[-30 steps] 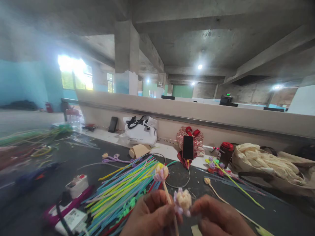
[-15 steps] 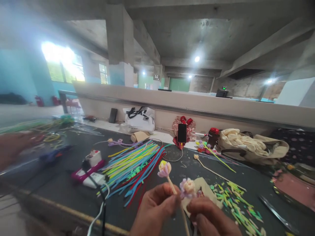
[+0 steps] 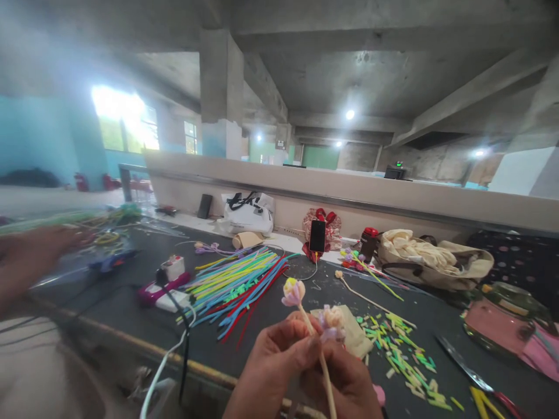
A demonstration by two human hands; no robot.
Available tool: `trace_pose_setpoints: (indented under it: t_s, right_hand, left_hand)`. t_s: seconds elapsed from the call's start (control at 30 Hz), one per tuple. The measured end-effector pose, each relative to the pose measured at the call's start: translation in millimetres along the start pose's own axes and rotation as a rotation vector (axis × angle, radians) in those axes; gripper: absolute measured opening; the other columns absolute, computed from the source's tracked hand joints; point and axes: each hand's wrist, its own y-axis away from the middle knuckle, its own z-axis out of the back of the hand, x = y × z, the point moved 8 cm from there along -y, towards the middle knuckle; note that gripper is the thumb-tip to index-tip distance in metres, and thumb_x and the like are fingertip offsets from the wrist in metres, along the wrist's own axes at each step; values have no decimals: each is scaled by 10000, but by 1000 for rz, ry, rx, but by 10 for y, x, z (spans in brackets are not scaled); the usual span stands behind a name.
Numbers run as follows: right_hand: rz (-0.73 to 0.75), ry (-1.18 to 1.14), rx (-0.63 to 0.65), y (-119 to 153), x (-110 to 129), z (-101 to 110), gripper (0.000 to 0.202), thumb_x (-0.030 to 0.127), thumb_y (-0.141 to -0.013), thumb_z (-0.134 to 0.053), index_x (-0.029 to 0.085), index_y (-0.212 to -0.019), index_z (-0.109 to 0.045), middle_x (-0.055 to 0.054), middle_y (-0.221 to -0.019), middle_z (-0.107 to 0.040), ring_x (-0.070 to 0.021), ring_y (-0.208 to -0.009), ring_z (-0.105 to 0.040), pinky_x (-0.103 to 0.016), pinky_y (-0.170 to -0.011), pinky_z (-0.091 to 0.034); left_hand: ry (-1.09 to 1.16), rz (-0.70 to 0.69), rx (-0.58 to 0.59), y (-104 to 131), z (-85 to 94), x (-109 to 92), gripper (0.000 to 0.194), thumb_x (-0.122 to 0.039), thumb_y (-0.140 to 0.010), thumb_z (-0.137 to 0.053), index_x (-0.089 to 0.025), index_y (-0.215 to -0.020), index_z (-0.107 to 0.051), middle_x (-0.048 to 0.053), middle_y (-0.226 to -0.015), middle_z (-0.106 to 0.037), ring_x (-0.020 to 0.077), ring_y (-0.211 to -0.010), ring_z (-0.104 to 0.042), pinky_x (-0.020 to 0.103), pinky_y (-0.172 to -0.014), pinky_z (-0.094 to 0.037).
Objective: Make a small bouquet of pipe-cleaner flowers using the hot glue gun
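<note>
Between the fingertips of my left hand (image 3: pixel 279 361) is the cream stem (image 3: pixel 324 372) of a small flower (image 3: pixel 293 292) with lilac petals and a yellow spot. My right hand (image 3: pixel 345 375) is closed close beside it, touching or nearly touching the left fingertips. A second lilac and cream flower head (image 3: pixel 332 323) shows just above my right fingers; its stem is hidden, and it appears to be gripped there. Behind it a beige sheet (image 3: pixel 356 334) lies on the dark table (image 3: pixel 262 355).
Colourful fuzzy sticks (image 3: pixel 244 285) lie ahead. Cut green and yellow pieces (image 3: pixel 402 349) and scissors (image 3: pixel 467 366) are at right. A phone (image 3: pixel 317 235) leans at the back. Another person's arm (image 3: pixel 30 256) reaches in at left, past a power strip (image 3: pixel 163 291).
My right hand has moved left, closer to my left hand, and its flower head has tilted. The view has turned slightly right, bringing the scissors' handles into sight.
</note>
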Motion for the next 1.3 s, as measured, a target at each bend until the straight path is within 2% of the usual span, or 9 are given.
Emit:
trace_pose_setpoints:
  t_s: [0.1, 0.17, 0.3, 0.47, 0.7, 0.8, 1.03, 1.13, 1.3]
  right_hand:
    - [45, 83, -45, -7, -5, 65, 277, 409, -654, -625, 171, -548, -529, 21, -552, -458, -111, -536, -410, -205, -510, -347]
    - [2, 73, -30, -3, -58, 69, 274, 416, -686, -591, 172, -585, -519, 25, -522, -457, -106, -509, -397, -201, -483, -332]
    - [-15, 72, -26, 6, -93, 83, 299, 427, -687, -591, 172, -560, -500, 23, -504, -474, -99, -485, -414, -193, -459, -332]
    - [-60, 112, -63, 15, -154, 132, 299, 462, -702, -555, 178, -612, -524, 49, -448, -405, -75, -387, -366, -183, -383, -290]
    - [183, 488, -161, 3, 24, 275, 273, 417, -748, -485, 186, -632, -572, 45, -445, -406, -81, -362, -393, -180, -362, -293]
    - [245, 541, -167, -14, 53, 299, 270, 404, -760, -466, 186, -654, -586, 34, -470, -441, -82, -369, -397, -177, -356, -296]
    - [325, 520, -122, -29, 214, 241, 218, 349, -768, -479, 190, -672, -593, 15, -540, -499, -95, -460, -452, -173, -422, -337]
    - [298, 478, -106, -29, 242, 219, 225, 368, -756, -496, 185, -659, -583, 14, -537, -494, -102, -482, -469, -174, -431, -346]
    - [112, 343, -88, -42, 52, 217, 251, 409, -758, -494, 172, -706, -558, 37, -465, -467, -79, -371, -425, -171, -368, -306]
  left_hand:
    - [-21, 20, 24, -17, 59, 38, 157, -250, -554, -708, -134, -535, -603, 9, -529, -572, 100, -514, -499, 198, -531, -383]
    - [-52, 17, 39, -17, 82, 29, 165, -266, -563, -701, -128, -555, -610, 4, -500, -553, 95, -488, -478, 192, -504, -361]
    - [-84, -4, 68, -22, 75, 1, 211, -303, -577, -689, -131, -519, -582, -15, -455, -505, 74, -431, -417, 181, -456, -316]
    - [-75, 9, 67, -31, 98, 13, 229, -338, -557, -698, -152, -546, -565, -17, -461, -512, 91, -420, -450, 201, -464, -356]
    - [-127, 37, 64, -23, 162, 5, 234, -337, -579, -690, -133, -615, -581, -3, -523, -555, 103, -475, -488, 218, -529, -387]
    - [-196, -18, 73, -47, 163, -64, 218, -314, -580, -695, -126, -600, -587, -12, -532, -548, 100, -524, -497, 206, -570, -379]
    - [-249, -23, 217, -149, 87, -107, 224, -322, -555, -708, -132, -587, -595, 6, -536, -585, 109, -498, -503, 222, -540, -382]
    - [-246, -25, 220, -170, 106, -104, 198, -291, -566, -707, -128, -583, -594, 8, -560, -590, 98, -514, -499, 204, -545, -373]
    - [-180, -18, 186, -169, 139, -46, 156, -270, -650, -645, -134, -624, -572, 9, -570, -576, 86, -481, -484, 193, -486, -336]
